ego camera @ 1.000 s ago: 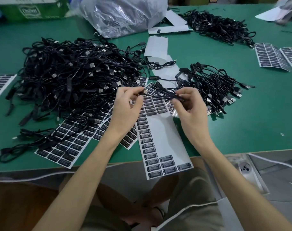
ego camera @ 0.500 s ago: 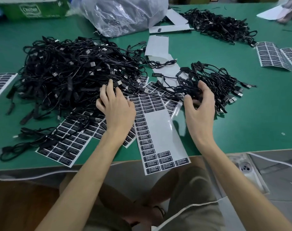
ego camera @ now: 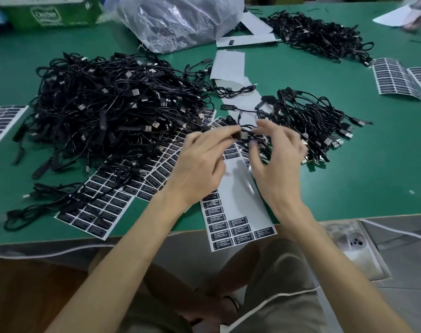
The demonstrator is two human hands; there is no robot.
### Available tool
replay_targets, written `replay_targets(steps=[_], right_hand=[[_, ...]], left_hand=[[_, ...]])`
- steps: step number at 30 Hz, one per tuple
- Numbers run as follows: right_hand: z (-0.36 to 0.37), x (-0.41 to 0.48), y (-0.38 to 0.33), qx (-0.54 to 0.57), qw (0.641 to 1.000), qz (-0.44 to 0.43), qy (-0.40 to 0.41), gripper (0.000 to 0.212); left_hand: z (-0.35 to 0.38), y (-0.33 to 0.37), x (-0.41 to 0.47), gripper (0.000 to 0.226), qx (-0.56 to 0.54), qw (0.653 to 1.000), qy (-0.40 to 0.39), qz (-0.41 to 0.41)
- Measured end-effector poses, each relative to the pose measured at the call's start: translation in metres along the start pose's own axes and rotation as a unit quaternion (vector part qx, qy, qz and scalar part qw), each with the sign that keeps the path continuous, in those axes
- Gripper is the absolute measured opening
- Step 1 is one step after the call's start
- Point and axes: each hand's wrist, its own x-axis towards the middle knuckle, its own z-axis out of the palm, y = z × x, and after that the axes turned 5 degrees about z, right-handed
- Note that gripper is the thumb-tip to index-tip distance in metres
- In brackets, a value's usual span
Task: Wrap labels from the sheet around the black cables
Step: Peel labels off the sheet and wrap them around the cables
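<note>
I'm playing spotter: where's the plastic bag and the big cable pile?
Plastic bag point(ego camera: 180, 20): head view, on its crinkled middle.
Big cable pile point(ego camera: 103, 104): head view, on the pile's middle.

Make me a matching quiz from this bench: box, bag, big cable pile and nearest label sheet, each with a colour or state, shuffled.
1 box
2 bag
3 big cable pile
4 nearest label sheet

A black, tangled
B partly peeled
C green
D clear, crumpled

Pairs: 1-C, 2-D, 3-A, 4-B
</note>
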Motion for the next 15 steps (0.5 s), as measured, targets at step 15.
replay_targets(steps=[15], right_hand=[[-0.008, 0.003, 0.000, 0.213, 0.973, 0.075, -0.049, 0.008]], left_hand=[[-0.001, -0.005, -0.001, 0.034, -0.041, 0.992, 0.040, -0.116]])
